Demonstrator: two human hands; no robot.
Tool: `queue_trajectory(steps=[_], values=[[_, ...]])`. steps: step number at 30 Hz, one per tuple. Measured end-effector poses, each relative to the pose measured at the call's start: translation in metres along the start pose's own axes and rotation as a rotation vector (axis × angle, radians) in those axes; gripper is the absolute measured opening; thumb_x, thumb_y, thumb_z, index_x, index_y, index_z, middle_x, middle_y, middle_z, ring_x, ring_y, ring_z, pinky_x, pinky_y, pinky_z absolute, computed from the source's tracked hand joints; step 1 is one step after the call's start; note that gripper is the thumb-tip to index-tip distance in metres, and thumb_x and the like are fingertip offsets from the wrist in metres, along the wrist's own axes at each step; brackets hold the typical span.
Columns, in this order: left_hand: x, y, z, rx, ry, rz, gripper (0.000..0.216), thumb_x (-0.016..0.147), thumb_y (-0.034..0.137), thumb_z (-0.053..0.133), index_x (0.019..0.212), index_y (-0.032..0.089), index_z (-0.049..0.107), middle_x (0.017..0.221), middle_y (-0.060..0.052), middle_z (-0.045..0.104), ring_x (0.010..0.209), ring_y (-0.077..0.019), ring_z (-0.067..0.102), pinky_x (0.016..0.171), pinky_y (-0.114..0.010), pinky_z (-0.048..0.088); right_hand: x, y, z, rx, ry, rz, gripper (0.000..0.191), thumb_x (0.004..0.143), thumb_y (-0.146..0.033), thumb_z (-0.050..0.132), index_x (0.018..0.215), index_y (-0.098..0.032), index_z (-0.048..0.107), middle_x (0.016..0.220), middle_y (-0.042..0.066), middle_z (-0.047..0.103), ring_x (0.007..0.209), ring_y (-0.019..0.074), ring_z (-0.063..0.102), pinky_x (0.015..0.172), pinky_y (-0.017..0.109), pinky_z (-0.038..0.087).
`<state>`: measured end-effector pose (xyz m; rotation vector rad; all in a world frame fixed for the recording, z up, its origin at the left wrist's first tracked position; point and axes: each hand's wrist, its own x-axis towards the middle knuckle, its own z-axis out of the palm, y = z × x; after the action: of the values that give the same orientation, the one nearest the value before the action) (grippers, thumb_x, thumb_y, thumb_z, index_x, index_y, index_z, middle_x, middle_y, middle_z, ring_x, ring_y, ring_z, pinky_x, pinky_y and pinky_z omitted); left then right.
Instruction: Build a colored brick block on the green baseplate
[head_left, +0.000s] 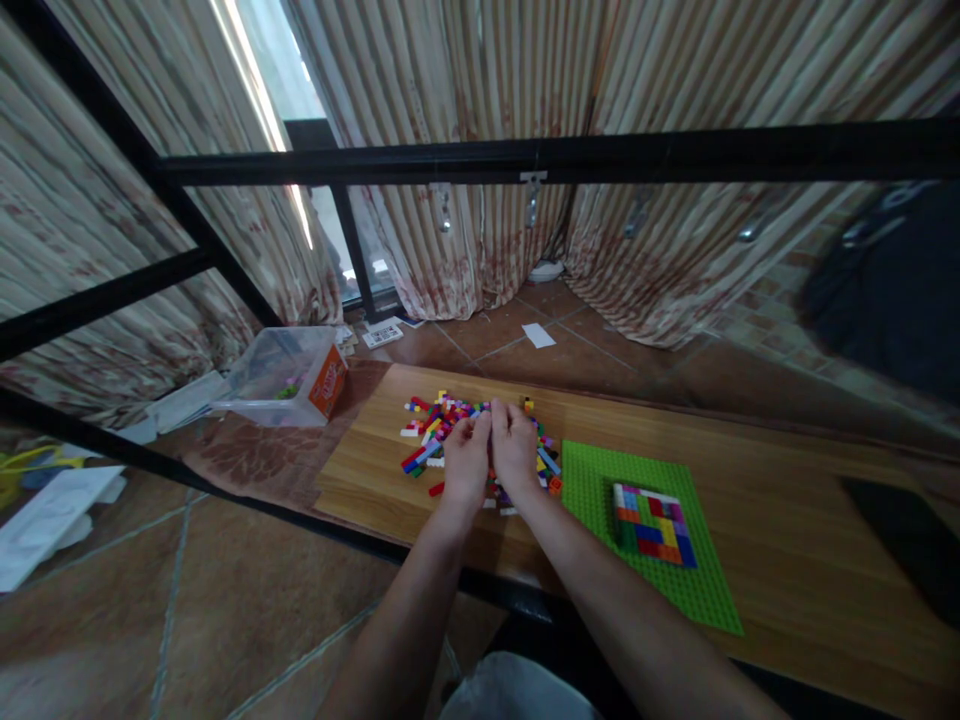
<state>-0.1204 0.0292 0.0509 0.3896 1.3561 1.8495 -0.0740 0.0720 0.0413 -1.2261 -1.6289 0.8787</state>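
My left hand (466, 458) and my right hand (515, 445) are held close together over a pile of small coloured bricks (442, 425) on the wooden table (757, 470). Their fingers curl inward and touch at the tips, backs toward me. What they pinch, if anything, is hidden. To the right of my hands lies a green baseplate (592, 480) with a flat block of multicoloured bricks (654, 524) built on it.
A clear plastic box (289, 375) with an orange label sits at the table's far left on a brown patterned cloth. Black metal bars (570, 155) cross above the table. A dark flat object (907, 540) lies at the right. Striped curtains hang behind.
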Motion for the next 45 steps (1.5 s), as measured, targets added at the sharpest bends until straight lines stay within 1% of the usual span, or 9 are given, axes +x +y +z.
queue_trajectory(steps=[4, 7, 14, 16, 21, 26, 35, 40, 45], values=[[0.003, 0.0, -0.005, 0.263, 0.014, 0.241, 0.016, 0.08, 0.021, 0.064, 0.065, 0.018, 0.061, 0.062, 0.002, 0.057, 0.061, -0.0114, 0.047, 0.061, -0.02, 0.037, 0.001, 0.0, 0.002, -0.031, -0.012, 0.011, 0.037, 0.093, -0.043, 0.037, 0.067, -0.022, 0.055, 0.066, 0.002, 0.061, 0.066, 0.0176, 0.053, 0.065, 0.028, 0.036], [0.0, 0.004, -0.005, 0.351, 0.023, 0.29, 0.02, 0.082, 0.016, 0.06, 0.062, 0.019, 0.06, 0.06, 0.002, 0.056, 0.06, -0.0119, 0.046, 0.061, -0.021, 0.035, 0.003, 0.001, 0.005, -0.023, 0.0, 0.035, 0.036, 0.091, -0.039, 0.036, 0.063, -0.023, 0.052, 0.064, 0.003, 0.059, 0.065, 0.018, 0.052, 0.066, 0.029, 0.036], [0.001, 0.002, -0.004, 0.01, 0.052, -0.012, 0.013, 0.083, 0.03, 0.061, 0.075, 0.02, 0.06, 0.069, 0.004, 0.055, 0.056, -0.0093, 0.046, 0.054, -0.019, 0.036, 0.012, 0.007, 0.005, 0.062, 0.028, 0.084, 0.04, 0.092, -0.041, 0.03, 0.066, -0.023, 0.055, 0.063, 0.003, 0.061, 0.062, 0.0193, 0.053, 0.061, 0.029, 0.037], [0.01, 0.001, -0.011, 0.032, 0.086, -0.024, 0.014, 0.082, 0.033, 0.062, 0.076, 0.02, 0.06, 0.069, 0.004, 0.055, 0.056, -0.0099, 0.047, 0.054, -0.02, 0.037, 0.017, 0.01, 0.001, -0.071, -0.032, 0.002, 0.041, 0.094, -0.041, 0.032, 0.068, -0.022, 0.058, 0.064, 0.004, 0.063, 0.063, 0.0192, 0.055, 0.063, 0.029, 0.037], [0.033, 0.003, -0.028, 0.548, 0.081, 0.269, 0.028, 0.084, 0.024, 0.059, 0.057, 0.021, 0.055, 0.057, 0.003, 0.048, 0.058, -0.0135, 0.046, 0.06, -0.022, 0.035, 0.022, 0.014, -0.005, -0.566, -0.241, -0.206, 0.033, 0.096, -0.04, 0.045, 0.081, -0.021, 0.066, 0.067, 0.007, 0.067, 0.065, 0.0193, 0.06, 0.065, 0.029, 0.039], [0.034, 0.001, -0.024, 0.654, 0.036, 0.353, 0.036, 0.082, 0.01, 0.059, 0.049, 0.021, 0.048, 0.055, 0.002, 0.045, 0.061, -0.0152, 0.045, 0.07, -0.024, 0.035, 0.019, 0.01, -0.008, -0.795, -0.382, -0.285, 0.031, 0.097, -0.039, 0.045, 0.09, -0.019, 0.069, 0.08, 0.011, 0.072, 0.069, 0.0206, 0.067, 0.065, 0.03, 0.044], [0.03, -0.015, -0.032, 0.969, -0.034, 0.509, 0.029, 0.094, 0.02, 0.043, 0.067, 0.021, 0.054, 0.071, -0.004, 0.06, 0.075, -0.0196, 0.058, 0.081, -0.032, 0.043, 0.015, 0.001, -0.019, -0.864, -0.445, -0.255, 0.047, 0.103, -0.035, 0.023, 0.101, -0.018, 0.067, 0.097, 0.011, 0.074, 0.086, 0.0206, 0.071, 0.072, 0.028, 0.048], [0.03, -0.015, -0.037, 0.967, -0.007, 0.551, 0.028, 0.096, 0.025, 0.039, 0.083, 0.019, 0.063, 0.087, -0.008, 0.068, 0.086, -0.0209, 0.063, 0.084, -0.033, 0.047, 0.023, 0.011, -0.024, -0.834, -0.451, -0.218, 0.042, 0.102, -0.042, 0.03, 0.102, -0.021, 0.067, 0.099, 0.009, 0.074, 0.092, 0.0205, 0.069, 0.078, 0.028, 0.047], [0.039, -0.008, -0.049, 0.929, 0.024, 0.512, 0.027, 0.085, 0.013, 0.042, 0.091, 0.018, 0.068, 0.095, -0.008, 0.071, 0.093, -0.022, 0.065, 0.09, -0.035, 0.049, 0.03, 0.018, -0.023, -0.681, -0.474, -0.266, 0.026, 0.097, -0.024, 0.043, 0.104, -0.023, 0.068, 0.108, 0.005, 0.072, 0.098, 0.0181, 0.066, 0.083, 0.026, 0.045]])
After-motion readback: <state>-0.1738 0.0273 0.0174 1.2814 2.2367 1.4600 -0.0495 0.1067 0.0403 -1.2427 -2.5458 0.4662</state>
